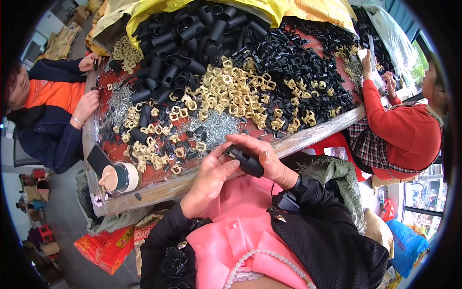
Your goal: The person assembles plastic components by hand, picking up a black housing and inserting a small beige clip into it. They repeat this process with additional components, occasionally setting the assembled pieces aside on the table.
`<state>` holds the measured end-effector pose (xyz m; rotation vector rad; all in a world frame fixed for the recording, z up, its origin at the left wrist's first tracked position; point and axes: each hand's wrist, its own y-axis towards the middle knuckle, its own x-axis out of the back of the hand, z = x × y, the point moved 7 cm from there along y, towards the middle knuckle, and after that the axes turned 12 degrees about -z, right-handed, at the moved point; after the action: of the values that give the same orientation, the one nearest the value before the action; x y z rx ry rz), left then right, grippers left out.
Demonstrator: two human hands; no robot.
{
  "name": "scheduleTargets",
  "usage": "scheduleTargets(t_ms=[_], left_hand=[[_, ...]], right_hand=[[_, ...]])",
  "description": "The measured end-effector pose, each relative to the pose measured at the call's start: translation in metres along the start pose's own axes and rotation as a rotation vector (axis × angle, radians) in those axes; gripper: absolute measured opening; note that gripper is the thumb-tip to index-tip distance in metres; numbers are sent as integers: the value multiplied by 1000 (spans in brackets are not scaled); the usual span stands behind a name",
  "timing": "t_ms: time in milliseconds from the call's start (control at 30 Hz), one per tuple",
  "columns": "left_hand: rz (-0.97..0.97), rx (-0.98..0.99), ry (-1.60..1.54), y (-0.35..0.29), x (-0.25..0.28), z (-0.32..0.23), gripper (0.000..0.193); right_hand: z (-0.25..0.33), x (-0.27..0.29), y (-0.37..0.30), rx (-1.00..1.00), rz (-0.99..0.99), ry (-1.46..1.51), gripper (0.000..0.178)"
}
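Note:
Just past the near edge of the table, a black rounded plastic part [251, 166] with a slot in its side is held between my two hands. My left hand [210, 179] is closed at its left end, the thumb pressed near a small pale or metallic piece in the opening. My right hand [278, 172] wraps it from the right, with fingers over the top. Beyond my hands lie a heap of small silvery metal pieces [216, 129], many beige ring-shaped pieces [233, 91] and loose small black parts.
Large black tubular parts [171, 72] and small black clips [298, 62] are piled farther back. A wooden rim [317, 132] edges the table. A phone [99, 160] and a lidded container [126, 177] stand near left. Co-workers sit at left [53, 108] and right [404, 125].

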<state>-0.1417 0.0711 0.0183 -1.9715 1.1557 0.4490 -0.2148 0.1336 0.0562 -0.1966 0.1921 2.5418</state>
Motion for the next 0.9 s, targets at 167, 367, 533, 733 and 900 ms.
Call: scheduleTargets(t_ms=[167,367,533,733,900], left_hand=[[2,-7,-16,2,1,0,47],[18,-13,-9,1,-2,-2,45],[19,-12,1,2,-2,-1,45],[2,-18,-42,7,4,3,51],[5,26,-9,7,-3,9,55]], right_hand=[[-2,-1,1,11,-35,-13,95],[1,1,4,55,-53,-37,90],[3,3,4,213,-107,-6,71],[-5,6,3,155,-102,16,66],[-4,13,-1,139,-98,-14,62]])
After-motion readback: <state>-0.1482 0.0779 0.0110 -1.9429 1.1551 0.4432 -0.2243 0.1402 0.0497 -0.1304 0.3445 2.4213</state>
